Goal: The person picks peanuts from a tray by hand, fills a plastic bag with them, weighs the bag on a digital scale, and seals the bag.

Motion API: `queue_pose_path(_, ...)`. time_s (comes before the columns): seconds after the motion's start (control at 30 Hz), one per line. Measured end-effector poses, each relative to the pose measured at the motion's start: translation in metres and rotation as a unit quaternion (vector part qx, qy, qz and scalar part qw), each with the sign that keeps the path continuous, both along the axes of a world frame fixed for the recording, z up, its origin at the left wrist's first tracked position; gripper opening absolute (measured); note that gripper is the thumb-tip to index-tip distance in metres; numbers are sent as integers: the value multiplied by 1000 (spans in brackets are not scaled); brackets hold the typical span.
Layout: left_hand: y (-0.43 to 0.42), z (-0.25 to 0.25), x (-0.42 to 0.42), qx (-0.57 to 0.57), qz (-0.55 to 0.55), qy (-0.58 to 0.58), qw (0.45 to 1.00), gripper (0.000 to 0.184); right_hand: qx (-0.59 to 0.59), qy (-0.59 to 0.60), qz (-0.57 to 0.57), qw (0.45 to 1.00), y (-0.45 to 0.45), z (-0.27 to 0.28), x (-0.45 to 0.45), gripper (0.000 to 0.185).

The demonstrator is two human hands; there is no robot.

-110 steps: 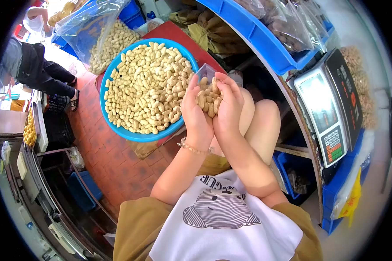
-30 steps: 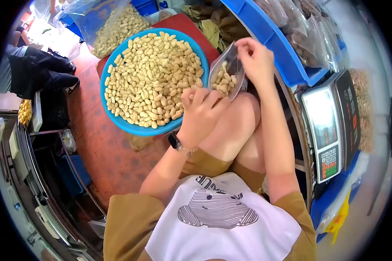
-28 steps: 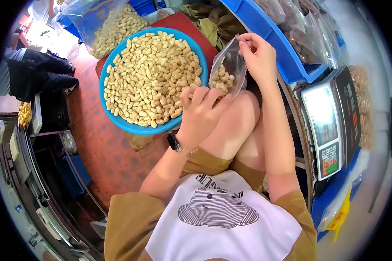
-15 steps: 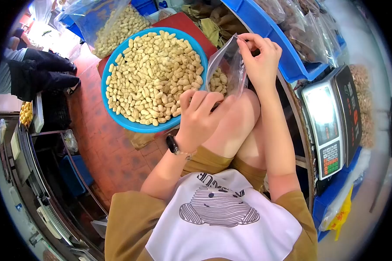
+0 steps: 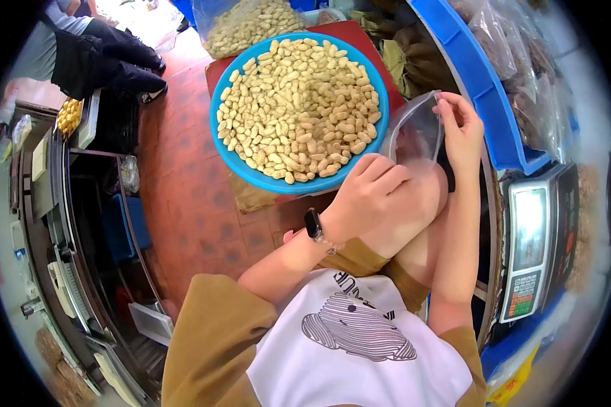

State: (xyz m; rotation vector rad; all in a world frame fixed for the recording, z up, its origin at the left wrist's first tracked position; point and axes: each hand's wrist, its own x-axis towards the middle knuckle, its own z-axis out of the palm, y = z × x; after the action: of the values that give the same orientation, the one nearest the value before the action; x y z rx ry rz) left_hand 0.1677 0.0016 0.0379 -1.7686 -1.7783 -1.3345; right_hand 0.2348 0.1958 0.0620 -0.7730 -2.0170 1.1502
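Observation:
A clear plastic bag (image 5: 417, 132) hangs above my knees, its mouth spread apart. My right hand (image 5: 460, 129) pinches the bag's top corner between thumb and fingertips. Lower down, the curled fingers of my left hand (image 5: 368, 195) close on the bag's near edge; the thumb side is partly hidden. A dark watch (image 5: 313, 223) is on my left wrist. Just left of the bag, a round blue basin (image 5: 218, 146) is heaped with unshelled peanuts (image 5: 295, 112). The bag's lower part is hidden behind my left hand, so its contents cannot be made out.
Behind the basin stands a bag of more peanuts (image 5: 251, 27). To the right are a blue tray (image 5: 478, 81) with bagged goods and a digital scale (image 5: 528, 244). A metal rack (image 5: 75, 203) lines the left. A person in dark trousers (image 5: 119, 51) stands at upper left.
The view has turned, so the basin and my hands appear farther right. Both hands remain at the bag. Peanuts visible in the bag earlier no longer show.

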Motion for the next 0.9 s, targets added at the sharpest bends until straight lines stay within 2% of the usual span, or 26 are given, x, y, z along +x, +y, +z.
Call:
queue_pose_path(0.07, 0, 11, 0, 0, 5, 1, 1000, 23, 15, 0, 1, 1000, -8, 7, -2, 17)
queue_pose_path(0.17, 3, 4, -2, -16, 12, 5, 1000, 23, 102, -71, -20, 992, -12, 4, -5, 13)
queue_pose_path(0.3, -1, 5, 3, -5, 14, -8, 1000, 22, 101, 4, -63, 993, -15, -1, -8, 12)
queue_pose_path(0.53, 0, 4, -1, -7, 35, 6, 999, 25, 142, -26, -82, 986, -17, 4, -10, 13)
queue_pose_path(0.6, -2, 1, -1, -28, 30, -7, 999, 27, 157, -78, -74, 982, -22, 9, -6, 14)
queue_pose_path(0.73, -12, 6, -8, -19, 83, -136, 987, 30, 236, -37, -60, 969, -27, 19, -3, 19)
queue_pose_path(0.8, -14, -5, -29, -31, 131, -166, 977, 31, 178, 20, -73, 981, -41, 31, -6, 22)
queue_pose_path(0.83, -15, -11, -46, -53, 163, -151, 974, 31, 84, 86, -60, 991, -53, 36, -9, 25)
queue_pose_path(0.9, -14, -22, -91, -133, 217, -121, 960, 31, -93, 200, -31, 975, -94, 59, -23, 25)
